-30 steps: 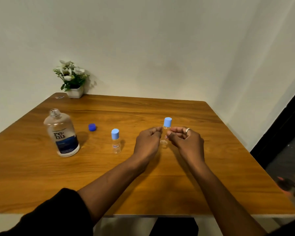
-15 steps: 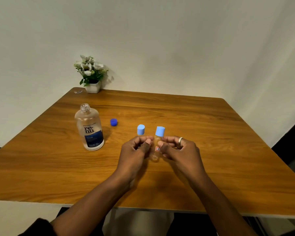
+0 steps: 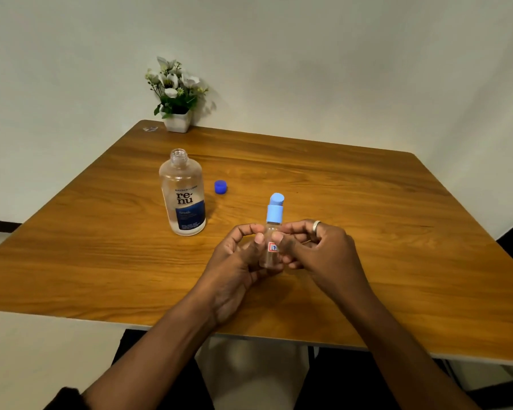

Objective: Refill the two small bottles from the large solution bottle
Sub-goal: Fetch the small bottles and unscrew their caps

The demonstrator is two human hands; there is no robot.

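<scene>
Both hands hold one small clear bottle (image 3: 271, 250) with a light-blue cap and a red-and-blue label, upright just above the wooden table (image 3: 367, 232). My left hand (image 3: 234, 261) pinches its left side with thumb and fingers; my right hand (image 3: 320, 250), wearing a ring, pinches its right side. Right behind it only the light-blue cap of the second small bottle (image 3: 277, 198) shows. The large clear solution bottle (image 3: 183, 196) stands uncapped to the left, liquid low in it. Its dark-blue cap (image 3: 220, 186) lies on the table beside it.
A white pot of artificial flowers (image 3: 176, 96) stands at the far left corner against the wall. A small clear scrap (image 3: 150, 129) lies next to it. The table's near edge runs just under my forearms.
My hands have brought the small bottle nearer to me and leftward, so it now covers the second small bottle. The view has shifted right to left across the table.
</scene>
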